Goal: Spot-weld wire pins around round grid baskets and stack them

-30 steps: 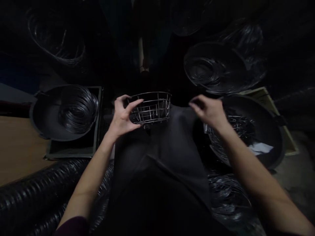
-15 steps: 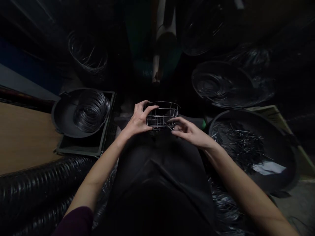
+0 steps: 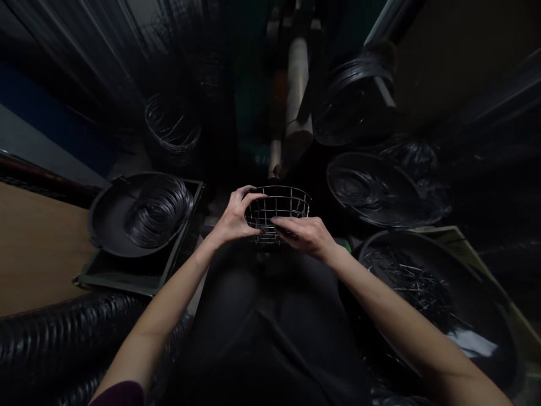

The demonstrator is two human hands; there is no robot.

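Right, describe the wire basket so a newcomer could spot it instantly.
Start at the dark-covered lap, centre bottom. At its far end, the left hand holds the wire basket, with the right hand at its near side. Unlike the looped wire coil in the basin to its left, its wires cross into an open grid.

The view is dim, with near-black shadow just beyond the right hand. Faint glints catch the coil of wire left of the left hand; far outward from both hands, shapes stretch and blur.
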